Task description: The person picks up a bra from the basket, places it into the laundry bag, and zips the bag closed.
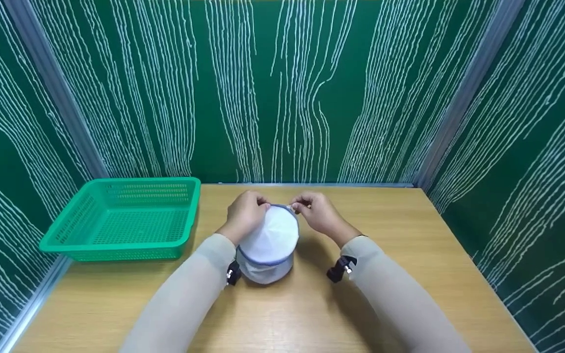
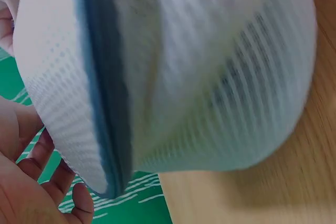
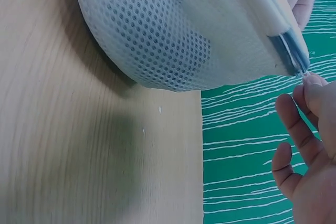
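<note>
A round white mesh laundry bag (image 1: 269, 235) with a blue-grey zipper band stands on the table before me. My left hand (image 1: 247, 214) grips the far left of its top rim, thumb over the lid. At the rim's far right, my right hand (image 1: 320, 214) pinches the small zipper pull between thumb and fingertips. In the right wrist view, the blue zipper (image 3: 286, 48) runs along the rim to those fingertips, beside a short white strip. The left wrist view has the blue band (image 2: 105, 87) close up, with the left fingers (image 2: 38, 161) along the lid's edge.
A green plastic basket (image 1: 192, 230) with slotted sides sits at the table's back left. Green panels (image 1: 282, 122) with wavy white lines enclose the back and sides of the wooden table (image 1: 385, 215). Both wrists carry small black cameras (image 1: 339, 269).
</note>
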A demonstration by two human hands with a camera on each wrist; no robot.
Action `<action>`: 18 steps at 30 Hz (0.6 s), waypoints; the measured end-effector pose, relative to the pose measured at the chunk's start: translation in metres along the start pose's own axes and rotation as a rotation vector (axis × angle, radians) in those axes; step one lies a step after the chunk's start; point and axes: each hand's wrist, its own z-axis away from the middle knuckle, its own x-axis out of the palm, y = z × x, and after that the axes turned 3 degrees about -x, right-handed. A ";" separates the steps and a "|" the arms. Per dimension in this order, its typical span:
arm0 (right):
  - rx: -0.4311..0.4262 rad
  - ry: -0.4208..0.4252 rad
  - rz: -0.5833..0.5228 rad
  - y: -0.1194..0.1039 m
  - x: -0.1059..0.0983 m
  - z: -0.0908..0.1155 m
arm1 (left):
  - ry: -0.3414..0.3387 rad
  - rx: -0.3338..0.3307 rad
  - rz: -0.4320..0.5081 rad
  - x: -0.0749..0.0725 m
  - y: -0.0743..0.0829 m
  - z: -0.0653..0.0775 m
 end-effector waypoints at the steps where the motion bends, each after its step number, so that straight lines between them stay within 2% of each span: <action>1: 0.002 0.002 0.001 0.000 0.000 0.000 | 0.009 -0.007 0.005 0.000 -0.002 0.000; 10: 0.011 0.015 0.005 0.002 -0.004 0.003 | 0.049 0.001 -0.024 -0.002 -0.014 -0.008; 18: 0.014 0.005 0.003 0.002 -0.006 0.003 | 0.066 -0.105 -0.010 -0.006 -0.020 -0.008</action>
